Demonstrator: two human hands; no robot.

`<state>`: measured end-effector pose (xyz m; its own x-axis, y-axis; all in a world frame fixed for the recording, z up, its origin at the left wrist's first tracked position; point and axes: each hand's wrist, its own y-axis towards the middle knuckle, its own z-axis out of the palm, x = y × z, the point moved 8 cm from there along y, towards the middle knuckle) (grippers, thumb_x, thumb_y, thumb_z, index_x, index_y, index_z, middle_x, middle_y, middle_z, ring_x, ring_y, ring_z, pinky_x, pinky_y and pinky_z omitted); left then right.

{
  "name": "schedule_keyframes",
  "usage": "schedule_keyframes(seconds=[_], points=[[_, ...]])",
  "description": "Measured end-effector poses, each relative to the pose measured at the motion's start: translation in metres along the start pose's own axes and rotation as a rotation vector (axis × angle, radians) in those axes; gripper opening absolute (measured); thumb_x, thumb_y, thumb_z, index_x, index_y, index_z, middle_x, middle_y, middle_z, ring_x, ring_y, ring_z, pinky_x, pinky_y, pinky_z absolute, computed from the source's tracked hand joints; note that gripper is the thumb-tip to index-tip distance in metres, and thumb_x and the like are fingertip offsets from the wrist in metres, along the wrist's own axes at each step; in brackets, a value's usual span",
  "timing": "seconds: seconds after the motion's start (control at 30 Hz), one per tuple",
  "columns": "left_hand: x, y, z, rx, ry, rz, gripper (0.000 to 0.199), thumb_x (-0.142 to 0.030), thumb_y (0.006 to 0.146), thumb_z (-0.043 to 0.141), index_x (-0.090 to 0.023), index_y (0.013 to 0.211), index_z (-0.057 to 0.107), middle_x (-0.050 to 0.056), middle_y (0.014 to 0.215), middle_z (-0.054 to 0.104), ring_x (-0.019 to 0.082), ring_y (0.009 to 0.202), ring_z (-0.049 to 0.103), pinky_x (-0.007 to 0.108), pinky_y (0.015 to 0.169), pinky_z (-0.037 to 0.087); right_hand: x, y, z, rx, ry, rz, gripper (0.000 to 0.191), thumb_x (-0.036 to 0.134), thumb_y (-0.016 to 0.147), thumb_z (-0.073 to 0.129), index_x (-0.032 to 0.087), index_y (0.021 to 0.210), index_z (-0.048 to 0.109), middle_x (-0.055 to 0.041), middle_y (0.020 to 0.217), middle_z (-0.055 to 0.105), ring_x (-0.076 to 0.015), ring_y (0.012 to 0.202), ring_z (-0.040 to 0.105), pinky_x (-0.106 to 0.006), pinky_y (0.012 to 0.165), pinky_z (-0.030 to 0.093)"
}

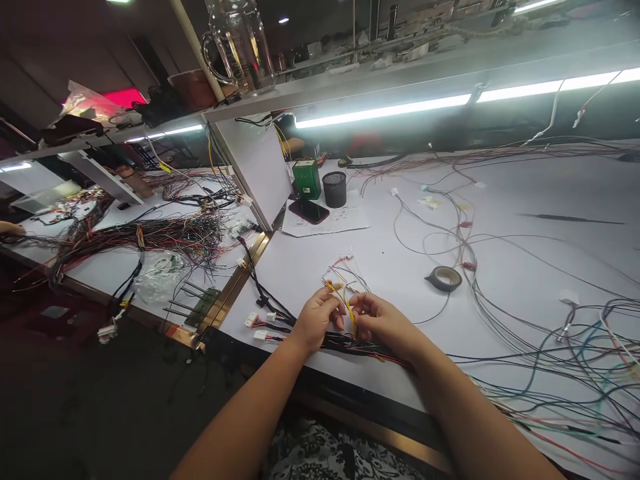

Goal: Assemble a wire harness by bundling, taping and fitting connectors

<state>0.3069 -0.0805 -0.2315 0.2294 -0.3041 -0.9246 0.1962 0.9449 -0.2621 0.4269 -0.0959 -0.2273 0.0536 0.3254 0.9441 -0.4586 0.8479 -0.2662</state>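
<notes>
Yellow wires (351,316) rise from a dark wire bundle (337,341) lying along the table's front edge. My left hand (319,317) has its fingers closed on the yellow wires near their upper ends. Close on its right, my right hand (376,320) pinches the same wires lower down. Thin wires with small metal ends (345,259) stick out just beyond my fingertips. White connectors (260,335) on short leads lie left of my left hand.
A roll of black tape (444,279) lies right of my hands, with loose cables (500,327) beyond. Behind stand a mesh cup (335,189), a green box (307,179) and a phone (309,211) on paper. Another person's hand (11,229) shows at far left.
</notes>
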Motion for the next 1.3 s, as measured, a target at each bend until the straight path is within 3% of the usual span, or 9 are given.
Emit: schedule_keyframes(seconds=[0.1,0.3,0.43,0.57,0.77,0.93,1.07,1.2,1.3], points=[[-0.003,-0.006,0.006,0.043,0.085,0.009,0.052,-0.023,0.078,0.056,-0.016,0.129,0.051,-0.003,0.071,0.059,0.009,0.051,0.055,0.025,0.059,0.045,-0.001,0.001,0.003,-0.017,-0.119,0.003,0.015,0.031,0.081,0.056,0.019,0.090,0.056,0.0033,0.065,0.057,-0.0102,0.053,0.050,-0.023,0.049,0.038],[-0.005,-0.019,0.026,0.224,0.246,-0.001,0.053,-0.020,0.075,0.063,-0.014,0.127,0.057,0.000,0.075,0.060,0.013,0.069,0.057,0.029,0.072,0.046,0.004,-0.001,-0.002,-0.130,-0.085,-0.097,0.021,0.041,0.084,0.058,0.021,0.089,0.053,0.0038,0.068,0.058,-0.0106,0.049,0.051,-0.024,0.045,0.040],[-0.003,-0.018,0.019,0.218,0.162,-0.025,0.061,-0.016,0.071,0.064,-0.016,0.131,0.053,-0.001,0.074,0.058,0.012,0.068,0.055,0.027,0.071,0.044,0.006,-0.004,-0.006,-0.048,0.160,-0.082,0.032,0.040,0.078,0.068,0.021,0.098,0.052,0.0065,0.066,0.054,-0.0081,0.048,0.049,-0.021,0.045,0.038],[-0.001,-0.012,0.012,0.233,0.072,-0.058,0.051,-0.011,0.065,0.057,-0.013,0.116,0.061,-0.002,0.067,0.056,0.009,0.061,0.048,0.024,0.064,0.039,0.003,-0.007,-0.002,0.078,0.241,-0.001,0.039,0.033,0.072,0.075,0.018,0.101,0.055,0.0062,0.065,0.054,-0.0058,0.047,0.045,-0.020,0.045,0.035],[0.006,-0.013,0.017,0.278,0.237,-0.134,0.039,-0.026,0.074,0.068,-0.018,0.109,0.054,-0.007,0.065,0.047,0.008,0.055,0.041,0.021,0.055,0.031,-0.004,-0.002,-0.012,-0.200,0.161,-0.030,0.033,0.047,0.079,0.068,0.020,0.081,0.049,0.0091,0.058,0.045,-0.0037,0.039,0.032,-0.018,0.036,0.024],[-0.002,-0.011,0.015,0.100,0.518,-0.006,0.009,-0.022,0.079,0.056,-0.017,0.085,0.060,-0.005,0.062,0.047,0.009,0.056,0.039,0.023,0.055,0.032,-0.001,-0.006,-0.010,-0.100,0.345,-0.043,0.036,0.041,0.078,0.073,0.023,0.101,0.051,0.0088,0.062,0.048,-0.0037,0.042,0.032,-0.018,0.040,0.029],[-0.011,-0.009,0.008,-0.003,0.398,0.077,0.006,-0.013,0.072,0.055,-0.017,0.068,0.058,-0.002,0.071,0.053,0.012,0.070,0.049,0.024,0.067,0.039,-0.006,-0.008,-0.009,-0.063,0.391,0.021,0.040,0.039,0.075,0.076,0.022,0.105,0.055,0.0083,0.062,0.043,-0.0054,0.049,0.034,-0.020,0.048,0.035],[0.002,-0.010,0.010,0.195,0.077,-0.093,0.005,-0.017,0.074,0.061,-0.016,0.078,0.064,-0.001,0.069,0.056,0.013,0.067,0.051,0.026,0.067,0.040,-0.014,-0.005,-0.013,-0.205,0.231,0.093,0.040,0.052,0.083,0.063,0.019,0.106,0.059,0.0091,0.051,0.037,-0.0068,0.044,0.030,-0.019,0.042,0.023],[-0.005,-0.014,0.015,0.352,0.040,-0.041,0.017,-0.029,0.084,0.061,-0.016,0.089,0.071,0.002,0.071,0.059,0.013,0.069,0.052,0.027,0.070,0.041,-0.010,-0.004,-0.011,-0.242,0.046,0.110,0.040,0.053,0.083,0.061,0.019,0.103,0.064,0.0047,0.058,0.049,-0.0079,0.047,0.038,-0.021,0.045,0.029]])
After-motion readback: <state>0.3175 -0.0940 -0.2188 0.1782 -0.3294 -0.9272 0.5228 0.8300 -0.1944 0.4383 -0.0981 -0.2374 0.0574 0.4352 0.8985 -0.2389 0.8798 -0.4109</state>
